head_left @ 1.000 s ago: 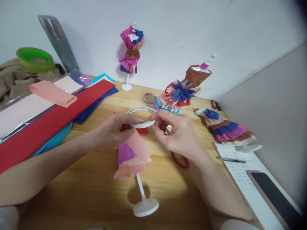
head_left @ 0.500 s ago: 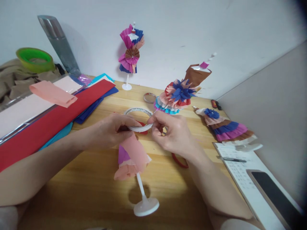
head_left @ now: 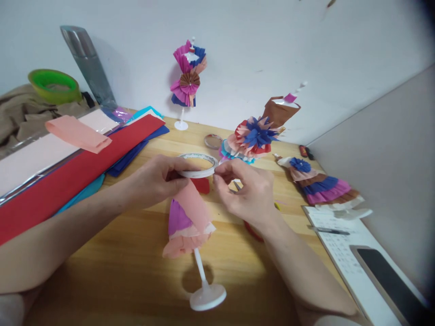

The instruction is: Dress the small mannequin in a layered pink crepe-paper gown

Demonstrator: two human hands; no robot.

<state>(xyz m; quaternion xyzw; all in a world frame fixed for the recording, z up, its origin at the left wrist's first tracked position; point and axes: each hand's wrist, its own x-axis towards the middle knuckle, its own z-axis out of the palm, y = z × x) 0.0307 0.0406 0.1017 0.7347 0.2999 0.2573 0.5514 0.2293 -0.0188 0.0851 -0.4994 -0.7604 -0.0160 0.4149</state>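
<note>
My left hand (head_left: 154, 180) is closed round the top of a small white mannequin stand (head_left: 207, 296) dressed in a pink and purple crepe-paper skirt (head_left: 186, 219), and it also grips the near rim of a white tape roll (head_left: 198, 165). My right hand (head_left: 246, 190) pinches the right edge of that tape roll with thumb and forefinger. The stand leans a little, its round foot resting on the wooden table (head_left: 136, 267).
Sheets of red, blue, pink and teal crepe paper (head_left: 78, 167) lie at the left. Three finished paper-dress figures (head_left: 188, 79) (head_left: 253, 133) (head_left: 319, 185) stand or lie behind. A clipboard with a pen (head_left: 335, 240), a phone (head_left: 390, 283), red scissors (head_left: 253, 231) and a green ring (head_left: 54, 83) are nearby.
Both hands have kept hold of the tape roll, turning and shifting it slightly away from me above the skirt. The camera has dipped a little.
</note>
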